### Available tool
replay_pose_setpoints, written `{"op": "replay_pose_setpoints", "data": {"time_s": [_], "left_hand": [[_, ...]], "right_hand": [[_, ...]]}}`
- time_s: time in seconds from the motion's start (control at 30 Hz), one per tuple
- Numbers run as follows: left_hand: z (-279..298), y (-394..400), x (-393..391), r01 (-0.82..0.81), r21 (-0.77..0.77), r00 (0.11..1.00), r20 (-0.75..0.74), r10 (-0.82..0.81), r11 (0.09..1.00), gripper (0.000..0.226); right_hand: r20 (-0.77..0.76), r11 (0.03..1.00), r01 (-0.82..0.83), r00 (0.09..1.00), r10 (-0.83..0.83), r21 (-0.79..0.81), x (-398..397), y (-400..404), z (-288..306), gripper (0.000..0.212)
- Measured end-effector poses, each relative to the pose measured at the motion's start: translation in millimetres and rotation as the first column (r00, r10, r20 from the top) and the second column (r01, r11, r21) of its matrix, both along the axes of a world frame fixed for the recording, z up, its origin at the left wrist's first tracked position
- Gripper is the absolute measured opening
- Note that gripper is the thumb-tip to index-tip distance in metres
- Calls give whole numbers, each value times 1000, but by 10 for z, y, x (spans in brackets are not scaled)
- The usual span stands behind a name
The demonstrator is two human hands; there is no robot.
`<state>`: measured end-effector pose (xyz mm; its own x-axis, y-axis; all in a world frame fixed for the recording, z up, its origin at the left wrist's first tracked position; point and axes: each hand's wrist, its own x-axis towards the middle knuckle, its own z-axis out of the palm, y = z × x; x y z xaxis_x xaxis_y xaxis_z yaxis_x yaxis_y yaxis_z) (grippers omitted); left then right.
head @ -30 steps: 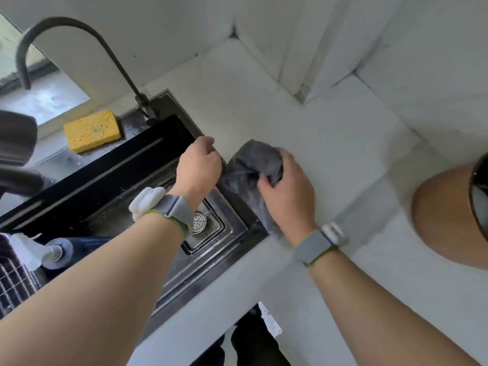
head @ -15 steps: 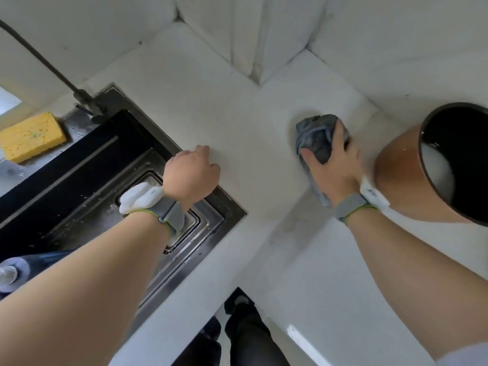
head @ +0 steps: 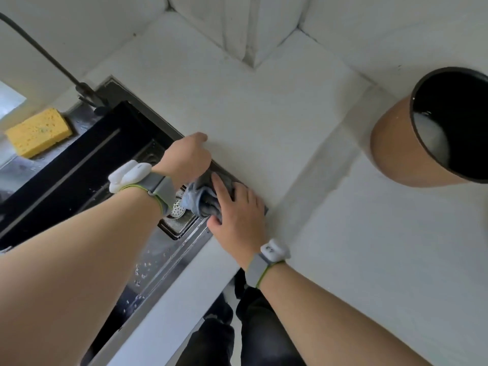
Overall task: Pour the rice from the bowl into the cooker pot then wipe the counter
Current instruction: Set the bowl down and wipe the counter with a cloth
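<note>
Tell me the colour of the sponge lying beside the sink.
Yellow. The rectangular sponge shows best in the head view, on the wet ledge left of the black sink.

grey cloth point(head: 204, 200) showing a paler blue-grey fold, white counter point(head: 264, 114) looking plain, yellow sponge point(head: 38, 132) sitting speckled, black sink point(head: 79, 165) gleaming, tan pot point(head: 393, 151) showing black inside, grey wristbands point(head: 161, 190) edging green
</note>
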<state>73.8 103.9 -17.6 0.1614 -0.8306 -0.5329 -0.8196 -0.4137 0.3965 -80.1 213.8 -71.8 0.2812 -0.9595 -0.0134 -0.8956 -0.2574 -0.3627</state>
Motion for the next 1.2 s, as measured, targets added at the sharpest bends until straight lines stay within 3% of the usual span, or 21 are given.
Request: {"op": "replay_pose_setpoints", "data": {"time_s": [0.1,0.2,0.33,0.43,0.57,0.67,0.8,1.0,1.1,1.2], "left_hand": [[24,205,-170,74,-147,997,42,-69,986,56],[4,453,-496,247,-221,969,59,-240,943,54],[-69,722,-815,424,-215,905,142,-401,880,51],[-128,848,-923,478,-160,873,194,-448,864,45],[-148,908,-955,508,-108,852,205,-481,854,59],[-148,915,-929,514,-111,849,205,-486,851,60],[-148,913,-897,497,-103,863,162,-478,862,63],[-119,968,-780,382,-139,924,83,-373,914,63],[-113,996,-584,263,-135,962,104,-250,955,57],[-131,1049,-392,213,-120,975,90,-203,970,59]], "right_hand": [[57,980,199,978,-199,-6,-415,-14,54,87],[9,888,460,888,-460,-9,-1286,-5,41,87],[-27,704,710,704,-710,3,-2456,204,6,88],[-25,587,809,588,-809,25,-3039,574,-55,90],[8,381,924,381,-924,-27,-3124,1192,-145,93],[18,318,946,320,-947,-63,-2684,1327,-212,93],[37,366,928,369,-929,-64,-1834,1236,-226,101],[61,653,756,651,-757,41,-491,890,-119,103],[161,776,620,759,-630,115,-237,694,-36,94],[249,816,567,779,-575,110,-478,560,47,83]]}}
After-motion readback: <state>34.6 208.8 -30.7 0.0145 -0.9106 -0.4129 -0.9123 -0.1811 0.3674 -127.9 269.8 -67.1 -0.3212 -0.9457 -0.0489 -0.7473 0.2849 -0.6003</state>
